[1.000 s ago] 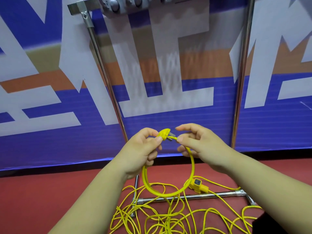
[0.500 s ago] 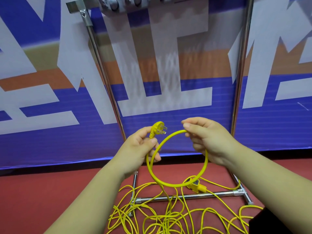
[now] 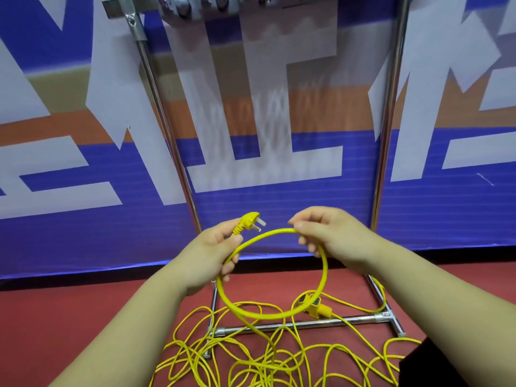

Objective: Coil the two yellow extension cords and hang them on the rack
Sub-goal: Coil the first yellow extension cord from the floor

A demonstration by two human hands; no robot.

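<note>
My left hand (image 3: pixel 209 255) grips a yellow extension cord just below its plug (image 3: pixel 250 221), whose metal prongs point right. From there one loop of the cord (image 3: pixel 324 270) curves down and back up to my right hand (image 3: pixel 329 233), which pinches it between thumb and fingers at the top of the loop. The remaining yellow cord (image 3: pixel 251 361) lies tangled on the red floor below, with a yellow socket end (image 3: pixel 314 304) among it. The metal rack (image 3: pixel 389 107) stands right behind my hands, with hooks (image 3: pixel 178 7) on its top bar.
The rack's base bar (image 3: pixel 304 325) and feet cross the floor under the loop, with cord draped over them. A blue, white and orange banner wall (image 3: pixel 279 205) closes off the space behind the rack. A dark object (image 3: pixel 446 367) sits at the lower right.
My hands moved apart and the cord between them opened into a wider round loop. The plug, first between both hands, now sticks up from my left hand alone.
</note>
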